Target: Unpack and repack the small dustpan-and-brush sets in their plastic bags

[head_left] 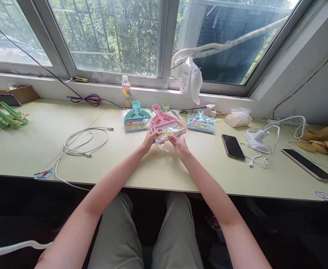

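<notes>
Between my two hands is a pink dustpan and brush set [165, 122] in clear plastic wrap, tilted above the table. My left hand [149, 141] grips its lower left corner, and my right hand [179, 145] pinches its lower right edge. Just behind to the left lies a teal dustpan set [136, 117], also wrapped. A green dustpan set [166, 107] is mostly hidden behind the pink one. To the right, a light blue dustpan set [201, 122] lies in its own wrap, apart from my hands.
A drink bottle [127, 91] stands at the back by the window. Coiled white cables [78, 144] lie left. On the right are a phone [233, 147], a charger [257, 139], a tissue pack [238, 117] and another phone [308, 164]. Green objects [5, 116] sit far left.
</notes>
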`<state>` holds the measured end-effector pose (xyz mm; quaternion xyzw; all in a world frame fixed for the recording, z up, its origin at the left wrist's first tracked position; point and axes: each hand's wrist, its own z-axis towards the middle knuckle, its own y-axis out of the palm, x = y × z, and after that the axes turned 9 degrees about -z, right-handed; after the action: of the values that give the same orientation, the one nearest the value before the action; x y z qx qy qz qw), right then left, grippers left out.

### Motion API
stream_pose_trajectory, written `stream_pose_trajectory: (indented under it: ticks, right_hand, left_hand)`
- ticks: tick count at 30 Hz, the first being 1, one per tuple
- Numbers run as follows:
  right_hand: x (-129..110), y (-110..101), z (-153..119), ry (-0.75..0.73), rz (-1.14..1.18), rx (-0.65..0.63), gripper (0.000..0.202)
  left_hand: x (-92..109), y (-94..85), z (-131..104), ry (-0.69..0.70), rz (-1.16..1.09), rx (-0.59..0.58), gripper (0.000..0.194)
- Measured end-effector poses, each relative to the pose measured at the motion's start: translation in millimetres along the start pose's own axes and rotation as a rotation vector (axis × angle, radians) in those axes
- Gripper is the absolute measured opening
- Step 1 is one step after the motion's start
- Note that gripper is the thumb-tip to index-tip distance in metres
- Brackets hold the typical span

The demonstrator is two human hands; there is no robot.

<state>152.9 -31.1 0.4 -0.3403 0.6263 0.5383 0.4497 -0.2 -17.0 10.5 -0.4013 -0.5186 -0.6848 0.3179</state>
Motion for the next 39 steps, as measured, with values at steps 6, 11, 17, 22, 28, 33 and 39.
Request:
stream_pose_trajectory:
  ticks: [6,11,17,22,28,33,39]
  right_hand:
    - [0.8,1.1,-0.6,0.020,0.007,0.017,0.039]
    - [2.7,4.6,-5.9,0.012,0.015,0.032,0.037]
    - [-2.5,2.2,-3.5,-0.011,0.014,-0.041,0.040]
    - [-12.0,-2.7,4.7,-0.044,-0.024,-0.049,0.044]
    - [-17.0,-5.9,12.7,-0.076,-0.072,-0.070,0.051]
    - [-17.7,-9.5,16.2,-0.044,-0.085,-0.073,0.048]
    - [-20.7,-12.0,16.3,-0.036,-0.075,-0.106,0.047]
  left_hand:
    - [0.8,0.6,-0.9,-0.015,0.009,-0.026,0.047]
    - [-1.2,-3.5,0.5,-0.005,0.037,-0.006,0.045]
    - [1.7,-2.6,-1.3,0.009,0.019,-0.069,0.054]
    - [5.1,4.1,-4.6,0.037,0.017,-0.113,0.058]
    - [7.5,7.8,-3.7,0.085,-0.007,-0.132,0.068]
    - [5.3,6.6,-3.2,0.066,0.015,-0.148,0.064]
    - [5.9,6.2,-5.2,0.069,0.009,-0.149,0.067]
